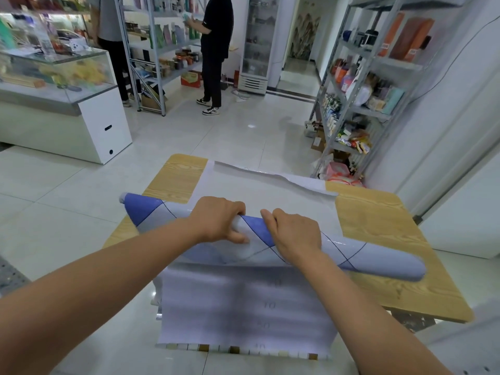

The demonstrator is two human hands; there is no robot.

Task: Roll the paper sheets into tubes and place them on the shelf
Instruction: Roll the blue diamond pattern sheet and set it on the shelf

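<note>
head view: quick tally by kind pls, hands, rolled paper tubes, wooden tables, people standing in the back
hands: 2, left hand and right hand
paper tube: 1
wooden table: 1
people standing at the back: 2, person in black and person in grey top
total: 6

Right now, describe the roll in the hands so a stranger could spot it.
Find the wooden table on the shop floor. Across it stretches a long paper roll, gripped by the left hand and right hand. Unlike the flat white sheet beyond it, it shows blue and grey diamonds.
</note>
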